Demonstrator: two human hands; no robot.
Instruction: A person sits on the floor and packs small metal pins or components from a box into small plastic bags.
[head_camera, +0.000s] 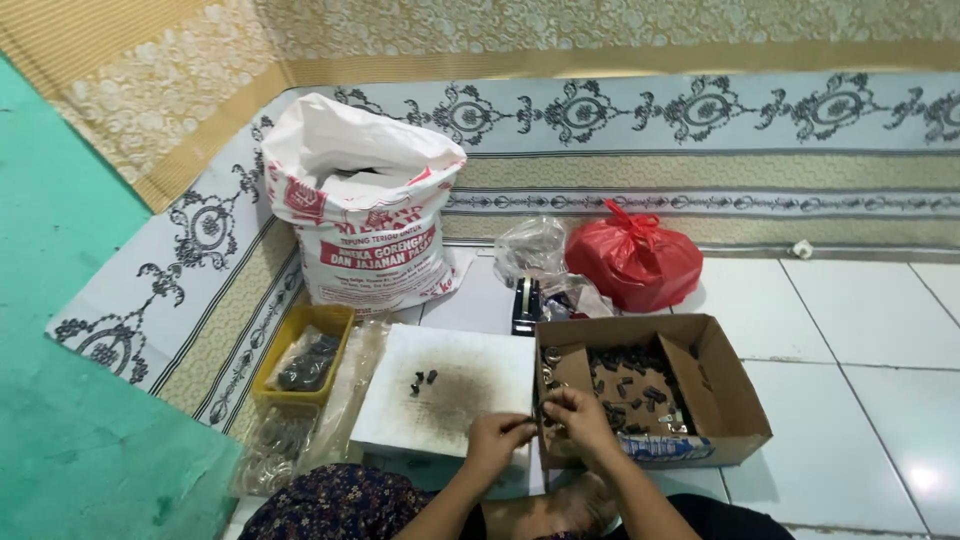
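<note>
Landmark: open brown cardboard box (720, 400) of small dark parts (630, 385).
Left hand (497, 437): just left of box's near corner, fingers pinched; what they hold cannot be told.
Right hand (578, 415): at box's left flap, fingertips curled together on something tiny.
White stained board (450, 390): left of box, few dark pieces (424, 379) on it.
</note>
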